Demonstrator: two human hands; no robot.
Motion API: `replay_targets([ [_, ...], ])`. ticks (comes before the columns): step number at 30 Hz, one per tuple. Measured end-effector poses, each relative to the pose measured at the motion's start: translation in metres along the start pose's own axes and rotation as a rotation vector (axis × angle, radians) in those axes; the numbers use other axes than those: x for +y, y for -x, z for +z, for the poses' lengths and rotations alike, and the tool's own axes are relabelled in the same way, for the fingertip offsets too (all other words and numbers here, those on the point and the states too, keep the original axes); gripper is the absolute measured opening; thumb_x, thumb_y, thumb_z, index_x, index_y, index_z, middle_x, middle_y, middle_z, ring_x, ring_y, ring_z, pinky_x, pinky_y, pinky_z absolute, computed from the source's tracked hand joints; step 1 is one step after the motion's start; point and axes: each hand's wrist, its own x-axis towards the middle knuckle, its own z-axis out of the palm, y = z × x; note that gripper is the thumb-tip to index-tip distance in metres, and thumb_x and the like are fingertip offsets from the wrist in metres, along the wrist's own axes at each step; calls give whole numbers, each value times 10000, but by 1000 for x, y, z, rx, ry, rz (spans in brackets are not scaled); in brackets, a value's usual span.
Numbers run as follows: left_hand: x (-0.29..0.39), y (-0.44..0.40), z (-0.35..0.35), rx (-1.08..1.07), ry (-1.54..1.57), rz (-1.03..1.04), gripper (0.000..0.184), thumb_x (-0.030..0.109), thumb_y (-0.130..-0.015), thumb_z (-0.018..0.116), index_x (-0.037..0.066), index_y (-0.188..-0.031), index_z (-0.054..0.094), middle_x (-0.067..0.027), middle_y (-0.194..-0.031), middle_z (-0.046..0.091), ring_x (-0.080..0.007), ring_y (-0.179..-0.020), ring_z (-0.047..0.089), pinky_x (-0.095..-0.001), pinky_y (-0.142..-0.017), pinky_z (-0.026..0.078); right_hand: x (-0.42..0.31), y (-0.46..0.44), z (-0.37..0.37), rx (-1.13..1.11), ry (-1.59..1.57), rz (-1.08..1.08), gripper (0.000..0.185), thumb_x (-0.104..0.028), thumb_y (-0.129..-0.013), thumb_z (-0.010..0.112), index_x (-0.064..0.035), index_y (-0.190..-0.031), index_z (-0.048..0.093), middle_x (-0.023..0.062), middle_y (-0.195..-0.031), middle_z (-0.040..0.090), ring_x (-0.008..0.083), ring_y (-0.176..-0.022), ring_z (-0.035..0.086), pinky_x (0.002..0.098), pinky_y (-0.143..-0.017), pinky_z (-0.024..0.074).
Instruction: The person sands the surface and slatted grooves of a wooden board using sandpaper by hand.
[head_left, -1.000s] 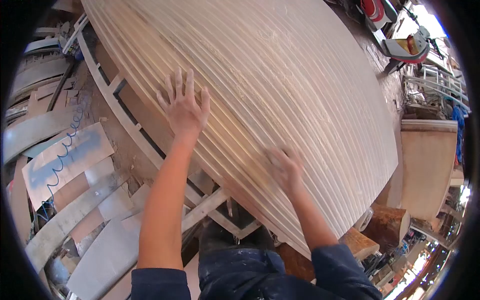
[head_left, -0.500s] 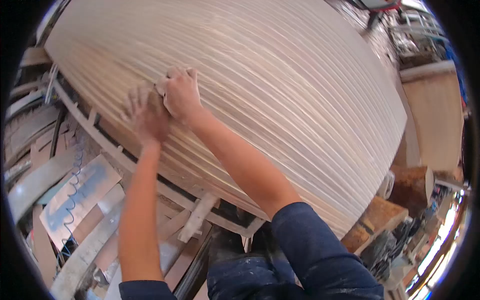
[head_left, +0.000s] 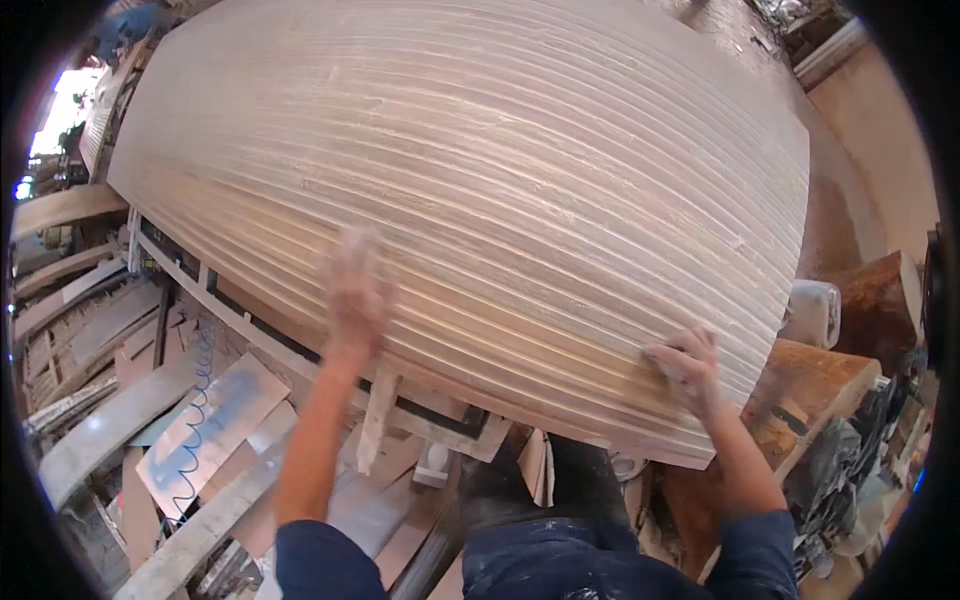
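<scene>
A large, curved wooden panel (head_left: 450,180) with long parallel ridges fills the middle of the view. On its near left part is my left hand (head_left: 360,295), blurred by motion, its fingers seeming stretched out over the ridges. My right hand (head_left: 692,372) is at the near right part of the panel, fingers bent and closed against the surface. Whatever lies under those fingers is hidden. Pale dust coats both hands.
A wooden frame (head_left: 380,415) supports the panel's near edge. Wooden boards (head_left: 215,420) and a blue coiled hose (head_left: 200,400) lie at lower left. Log blocks (head_left: 815,385), a translucent plastic container (head_left: 812,312) and dark plastic (head_left: 835,465) stand at the right.
My hands were close together at the panel's left; now they are far apart. The right hand has moved far right and nearer to me. The view has shifted too.
</scene>
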Motion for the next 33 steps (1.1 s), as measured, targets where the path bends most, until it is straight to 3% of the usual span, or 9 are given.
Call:
replay_targets([
  [3, 115, 23, 5, -30, 189, 109, 623, 349, -966, 554, -25, -1462, 498, -218, -1463, 513, -401, -1433, 421, -618, -1233, 213, 25, 42, -13, 48, 27, 42, 331, -92, -742, 779, -148, -1069, 772, 44, -974, 652, 260, -939, 564, 413, -895, 390],
  [6, 204, 34, 16, -27, 490, 217, 573, 317, -953, 587, -4, -1426, 551, -186, -1397, 558, -365, -1382, 472, -593, -1209, 283, 17, 42, -17, 66, 24, 54, 252, -85, -797, 762, -128, -1045, 768, 48, -951, 654, 263, -929, 567, 406, -872, 401],
  [10, 204, 29, 15, -24, 427, 387, 471, 292, -937, 625, 26, -1324, 646, -139, -1343, 601, -296, -1328, 532, -571, -1199, 310, 4, 22, -4, 110, 1, 37, 229, -51, -825, 736, -112, -1045, 756, 52, -953, 650, 260, -911, 574, 403, -857, 405],
  [19, -34, -14, 2, 88, 287, 256, 368, 226, -931, 643, 59, -1256, 685, -116, -1242, 664, -294, -1261, 589, -564, -1209, 295, -101, -124, 82, 166, 3, -60, 288, -14, -790, 727, -95, -1066, 739, 73, -976, 636, 272, -911, 584, 413, -869, 412],
  [26, -218, -49, -7, 161, 216, 226, 328, 168, -921, 630, 64, -1225, 698, -115, -1192, 682, -300, -1229, 611, -558, -1205, 291, -226, -302, 178, 153, -82, -183, 386, 9, -819, 684, -106, -1188, 690, 78, -1127, 624, 284, -1089, 557, 464, -992, 428],
  [28, -262, -57, -9, 194, 181, 201, 288, 139, -914, 608, 46, -1163, 719, -119, -1180, 695, -307, -1209, 619, -553, -1185, 318, -256, -359, 217, 157, -93, -199, 554, 14, -695, 776, -143, -1222, 701, 86, -1177, 614, 300, -1161, 549, 473, -1045, 395],
  [30, -296, -59, -10, 199, 180, 172, 282, 145, -935, 595, 41, -1170, 710, -126, -1190, 694, -319, -1206, 618, -546, -1180, 325, -293, -417, 255, 256, -47, -271, 456, -22, -739, 763, -128, -1179, 705, 105, -1154, 616, 310, -1180, 552, 505, -1061, 391],
  [32, -316, -62, -3, 200, 197, 163, 278, 151, -956, 581, 35, -1178, 701, -132, -1199, 692, -330, -1203, 616, -539, -1175, 332, -333, -469, 277, 133, -41, -216, 324, -96, -838, 677, -114, -1159, 714, 144, -1205, 623, 336, -1205, 557, 545, -1079, 382],
  [33, -321, -60, 3, 229, 177, 140, 292, 171, -987, 564, 21, -1206, 686, -165, -1227, 683, -364, -1205, 608, -525, -1160, 347, -346, -490, 292, 173, -23, -250, 305, -116, -842, 671, -102, -1141, 729, 151, -1205, 633, 340, -1204, 565, 543, -1072, 386],
])
